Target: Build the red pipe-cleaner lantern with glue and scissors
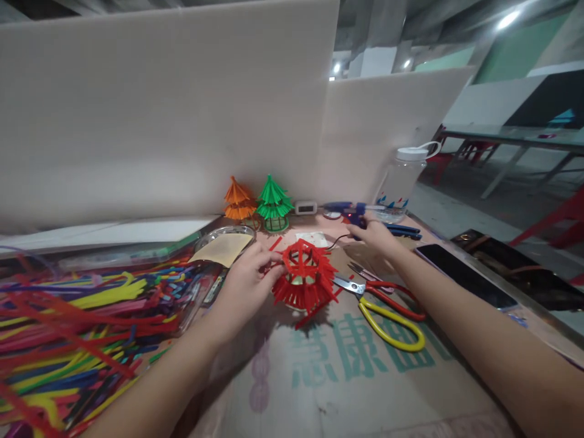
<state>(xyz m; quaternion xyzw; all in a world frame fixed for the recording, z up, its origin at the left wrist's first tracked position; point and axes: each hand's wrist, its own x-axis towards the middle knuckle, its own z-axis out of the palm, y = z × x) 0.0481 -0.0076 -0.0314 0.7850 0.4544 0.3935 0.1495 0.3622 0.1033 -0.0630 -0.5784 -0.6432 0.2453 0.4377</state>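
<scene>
Head view shows two bare hands above one tabletop (387, 401). The left hand (250, 277) has its thumb and forefinger together, clamped on the near-left edge of one red model (304, 292), which sits just right of that hand, between the two arms. The right hand (367, 231) is wrapped round the grip of one blue glue gun (344, 208), whose nozzle points leftward; it stands apart from the red model.

Beyond the left hand are two finished-looking models, one orange (238, 201) and one green (274, 201), side by side. One small white display (305, 208) stands between the green model and the glue gun. Just past the left hand lies one round dish (237, 229) with one tan card (223, 246) over it. Left of that hand spreads a heap of coloured strips (109, 298), too many to count.

Below the right hand lie scissors (350, 285), with one yellow and one red handle near them; whether both belong to one tool I cannot tell. Just right of the right hand are one blue-handled tool (404, 231) and, farther back, one bottle (401, 176). One phone (465, 277) lies to the right of the right forearm.
</scene>
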